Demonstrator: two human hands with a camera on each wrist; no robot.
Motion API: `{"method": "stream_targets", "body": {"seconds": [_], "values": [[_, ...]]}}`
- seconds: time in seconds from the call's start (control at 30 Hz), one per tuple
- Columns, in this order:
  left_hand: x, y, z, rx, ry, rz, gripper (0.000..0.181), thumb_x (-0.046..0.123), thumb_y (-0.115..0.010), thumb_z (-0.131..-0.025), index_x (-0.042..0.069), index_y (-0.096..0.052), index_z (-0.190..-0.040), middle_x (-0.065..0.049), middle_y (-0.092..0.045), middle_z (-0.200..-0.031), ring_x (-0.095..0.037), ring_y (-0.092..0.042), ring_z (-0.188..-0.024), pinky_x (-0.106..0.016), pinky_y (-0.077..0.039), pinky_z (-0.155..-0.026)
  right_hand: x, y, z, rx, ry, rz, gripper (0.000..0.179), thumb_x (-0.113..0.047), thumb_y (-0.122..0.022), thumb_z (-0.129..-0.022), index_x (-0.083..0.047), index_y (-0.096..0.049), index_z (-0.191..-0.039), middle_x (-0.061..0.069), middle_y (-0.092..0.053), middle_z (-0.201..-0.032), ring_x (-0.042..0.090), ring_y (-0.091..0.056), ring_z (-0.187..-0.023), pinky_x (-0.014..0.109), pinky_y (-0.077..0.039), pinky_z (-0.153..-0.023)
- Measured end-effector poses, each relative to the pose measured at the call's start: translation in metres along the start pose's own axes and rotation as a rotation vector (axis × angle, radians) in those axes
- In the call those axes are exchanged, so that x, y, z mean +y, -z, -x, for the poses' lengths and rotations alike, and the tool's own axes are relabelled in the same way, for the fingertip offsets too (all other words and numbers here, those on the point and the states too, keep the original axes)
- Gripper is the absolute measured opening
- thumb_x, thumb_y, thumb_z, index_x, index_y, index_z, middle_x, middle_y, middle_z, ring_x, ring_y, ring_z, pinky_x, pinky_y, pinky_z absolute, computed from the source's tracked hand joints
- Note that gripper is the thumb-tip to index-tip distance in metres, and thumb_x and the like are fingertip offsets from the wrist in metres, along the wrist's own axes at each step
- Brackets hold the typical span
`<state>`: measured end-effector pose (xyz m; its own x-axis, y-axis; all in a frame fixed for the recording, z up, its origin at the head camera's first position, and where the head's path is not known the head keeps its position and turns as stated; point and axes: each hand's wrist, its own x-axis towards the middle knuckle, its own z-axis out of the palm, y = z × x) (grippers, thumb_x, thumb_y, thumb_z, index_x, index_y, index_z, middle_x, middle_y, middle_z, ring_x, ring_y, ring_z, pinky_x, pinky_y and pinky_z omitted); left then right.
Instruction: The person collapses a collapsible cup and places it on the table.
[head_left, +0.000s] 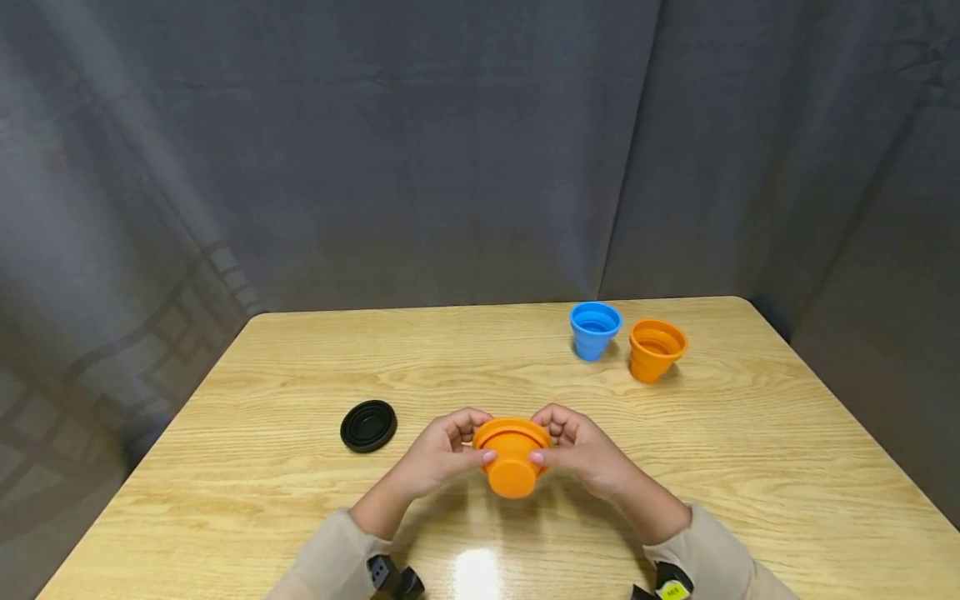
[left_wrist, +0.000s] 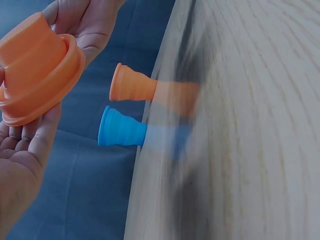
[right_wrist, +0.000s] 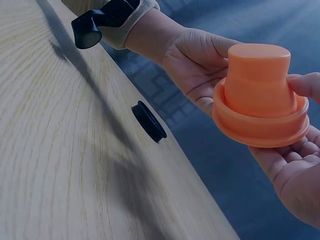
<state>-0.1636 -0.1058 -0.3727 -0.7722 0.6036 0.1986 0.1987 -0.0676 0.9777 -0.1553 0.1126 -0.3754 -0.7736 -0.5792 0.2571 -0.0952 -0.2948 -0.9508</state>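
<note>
Left hand [head_left: 446, 454] pinches the held orange cup [head_left: 512, 477] at 9 o'clock, right hand [head_left: 588, 454] at 3; cup's lifted off the table [head_left: 262, 471], base tipped toward 6. Wall part-sunk inside the rim: looks mid-collapse to me, next push probably wants even pressure both sides. Black disc [head_left: 368, 426] at 10, blue cup [head_left: 591, 343] at 1, second orange cup [head_left: 649, 360] at 2.

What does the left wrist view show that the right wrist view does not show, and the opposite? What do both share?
Only left wrist: the blue cup and the standing orange cup.
Only right wrist: the black round item, a black wrist device and a pale cuff.
Both: the held orange cup, left hand, right hand, table and dark curtain.
</note>
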Motion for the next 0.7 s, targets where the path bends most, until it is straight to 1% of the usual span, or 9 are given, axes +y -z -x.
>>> {"method": "stream_targets", "body": {"seconds": [0.27, 0.37, 0.53, 0.63, 0.7], "values": [[-0.002, -0.0017, -0.0011, -0.015, 0.002, -0.008, 0.032, 0.004, -0.059, -0.08, -0.013, -0.045, -0.103, -0.01, -0.053, -0.094, -0.012, -0.053, -0.079, -0.02, -0.047, -0.065, 0.0049, -0.0007, -0.0022, 0.001, -0.018, 0.026, 0.018, -0.002, -0.061, -0.078, 0.002, -0.05, -0.091, 0.01, -0.054, -0.083, 0.011, -0.056, -0.069, 0.021, -0.048, -0.06], [-0.0037, -0.0017, -0.0021, -0.02, 0.004, -0.007, 0.031, 0.004, -0.059, -0.08, -0.013, -0.045, -0.102, -0.008, -0.052, -0.092, -0.011, -0.053, -0.078, -0.02, -0.046, -0.065, 0.006, -0.0007, -0.0025, -0.001, -0.014, 0.03, 0.021, -0.002, -0.061, -0.077, 0.007, -0.048, -0.09, 0.009, -0.053, -0.082, 0.011, -0.056, -0.068, 0.021, -0.048, -0.058], [-0.0058, -0.0013, -0.0037, -0.033, 0.015, -0.013, 0.028, 0.002, -0.058, -0.08, -0.012, -0.045, -0.101, -0.007, -0.052, -0.092, -0.011, -0.052, -0.078, -0.02, -0.046, -0.065, 0.0077, -0.0001, -0.0034, -0.006, -0.001, 0.031, 0.032, -0.002, -0.062, -0.077, 0.018, -0.04, -0.09, 0.008, -0.053, -0.081, 0.01, -0.056, -0.067, 0.02, -0.048, -0.057], [-0.0062, -0.0013, -0.0041, -0.041, 0.023, -0.021, 0.027, 0.002, -0.057, -0.081, -0.012, -0.045, -0.101, -0.007, -0.052, -0.092, -0.012, -0.052, -0.079, -0.02, -0.046, -0.066, 0.0084, 0.0002, -0.0035, -0.017, 0.004, 0.03, 0.032, 0.0, -0.06, -0.077, 0.02, -0.038, -0.09, 0.007, -0.054, -0.08, 0.009, -0.056, -0.066, 0.02, -0.048, -0.057], [-0.0061, -0.0016, -0.0042, -0.045, 0.026, -0.024, 0.027, 0.003, -0.057, -0.081, -0.012, -0.045, -0.101, -0.008, -0.052, -0.092, -0.012, -0.052, -0.078, -0.02, -0.046, -0.066, 0.009, 0.0003, -0.0035, -0.023, 0.009, 0.036, 0.029, 0.003, -0.058, -0.078, 0.02, -0.037, -0.09, 0.005, -0.053, -0.08, 0.009, -0.056, -0.066, 0.019, -0.048, -0.056]]}}
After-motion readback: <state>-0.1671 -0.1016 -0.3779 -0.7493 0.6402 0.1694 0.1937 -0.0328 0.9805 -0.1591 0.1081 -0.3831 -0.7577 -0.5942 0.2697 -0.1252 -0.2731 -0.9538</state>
